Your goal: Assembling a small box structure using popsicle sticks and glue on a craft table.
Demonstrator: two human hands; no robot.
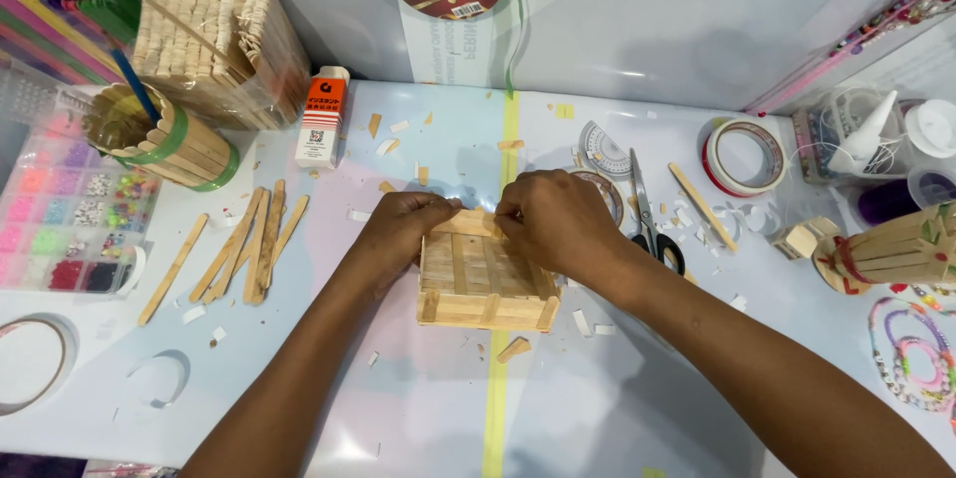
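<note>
Box: a shallow square box of flat wooden sticks, pale and matte, sits at the middle of the table; its near wall shows short upright braces.
Left hand: the left hand is curled on the box's far left corner, fingers closed on the end of a stick laid along the far wall.
Right hand: the right hand presses down on the same stick's other end, fingers bent over it; the grip under the knuckles is hidden, so it seems pinched rather than just pressed.
Loose sticks: a fan of plain sticks lies left of the box, apart from it.
Cup: a round cup of upright sticks, banded in green, holds a blue stick.
Glue: a white and orange bottle stands behind the hands.
Scissors: scissors lie just right of the right hand.
Tape: a red-edged tape roll lies flat at the far right.
Beads: a clear tray of coloured beads sits at the left edge.
Table: a glossy pale sheet covers the table, with a yellow stripe and scattered white scraps and wood chips.
Wall: a smooth grey wall stands behind.
</note>
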